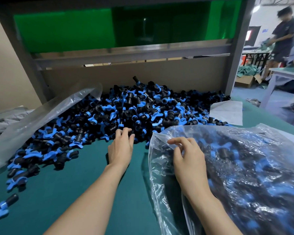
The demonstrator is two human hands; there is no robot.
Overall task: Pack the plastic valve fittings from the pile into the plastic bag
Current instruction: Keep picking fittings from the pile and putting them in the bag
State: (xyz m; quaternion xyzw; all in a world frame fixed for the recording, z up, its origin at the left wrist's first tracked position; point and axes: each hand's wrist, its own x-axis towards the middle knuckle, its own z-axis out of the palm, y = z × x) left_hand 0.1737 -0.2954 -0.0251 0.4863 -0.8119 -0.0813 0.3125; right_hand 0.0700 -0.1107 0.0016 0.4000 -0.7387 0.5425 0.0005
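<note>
A big pile of black valve fittings with blue handles (pixel 126 109) covers the back of the green table (pixel 85 180). My left hand (pixel 121 146) reaches into the pile's front edge, its fingers curled round black fittings there. On the right lies a clear plastic bag (pixel 244 175) holding many fittings. My right hand (pixel 187 158) pinches the bag's open edge near its mouth.
An empty clear bag (pixel 41 116) lies over the pile's left side. A white sheet (pixel 227 112) rests at the pile's right. A cardboard wall (pixel 143 73) and grey frame (pixel 126 55) close the back. Loose fittings (pixel 3 206) lie front left. A person (pixel 285 34) stands far right.
</note>
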